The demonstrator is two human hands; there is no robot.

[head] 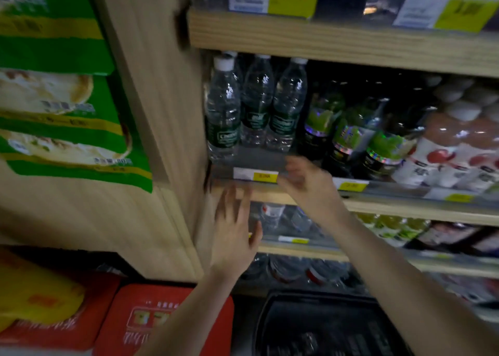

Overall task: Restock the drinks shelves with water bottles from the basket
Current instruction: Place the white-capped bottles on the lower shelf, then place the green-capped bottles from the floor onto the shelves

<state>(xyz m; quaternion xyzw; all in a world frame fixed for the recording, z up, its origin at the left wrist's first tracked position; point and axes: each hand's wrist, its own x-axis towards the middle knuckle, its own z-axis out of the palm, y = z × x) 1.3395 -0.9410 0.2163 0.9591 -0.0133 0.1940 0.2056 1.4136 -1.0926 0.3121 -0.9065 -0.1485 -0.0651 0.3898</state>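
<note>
Both hands hovering empty before the drinks shelf at frame centre.

Left hand and right hand are spreading loose fingers, gripping nothing; clear plastic water bottles with green labels are standing above, black plastic basket below; a careless reach could be toppling that crowded row.

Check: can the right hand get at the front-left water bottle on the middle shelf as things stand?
Probably yes. The right hand is empty and open at the shelf edge, just below and right of that water bottle. Nothing stands in front of the bottle.
</note>
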